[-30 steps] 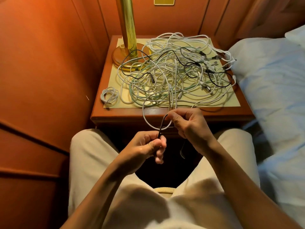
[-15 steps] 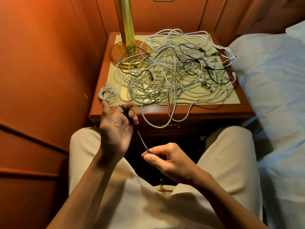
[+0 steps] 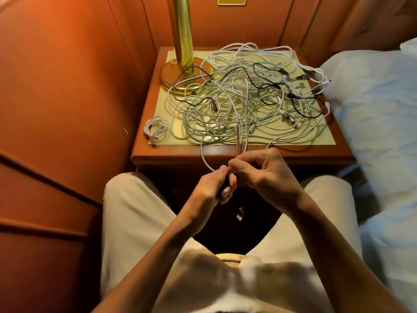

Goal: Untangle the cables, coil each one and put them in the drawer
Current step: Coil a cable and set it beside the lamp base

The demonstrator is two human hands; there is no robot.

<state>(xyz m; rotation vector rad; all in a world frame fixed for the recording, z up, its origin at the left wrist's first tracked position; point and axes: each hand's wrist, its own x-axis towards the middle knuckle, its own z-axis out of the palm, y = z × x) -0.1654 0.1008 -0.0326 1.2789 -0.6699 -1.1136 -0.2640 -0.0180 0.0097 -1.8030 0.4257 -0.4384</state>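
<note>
A big tangle of white, pale green and black cables (image 3: 243, 102) covers the wooden nightstand (image 3: 171, 154). One small white coil (image 3: 156, 128) lies apart at its left front corner. My left hand (image 3: 212, 188) grips a bunched black cable (image 3: 225, 188) in front of the nightstand. My right hand (image 3: 264, 172) meets it thumb to thumb and pinches the same cable. The cable's plug end (image 3: 240, 214) dangles below the hands. A white loop (image 3: 205, 159) hangs over the nightstand's front edge beside my fingers. The drawer is hidden in shadow under the top.
A brass lamp (image 3: 182, 53) stands on the nightstand's back left corner. Orange padded wall panels (image 3: 67, 109) close in the left side. A bed with pale blue sheets (image 3: 379, 123) lies on the right. My legs in light trousers (image 3: 140, 211) straddle the dark gap below.
My left hand came down from near the nightstand's left front corner, and my right hand rose to meet it. Both now hold the black cable close together, and its plug end hangs free.
</note>
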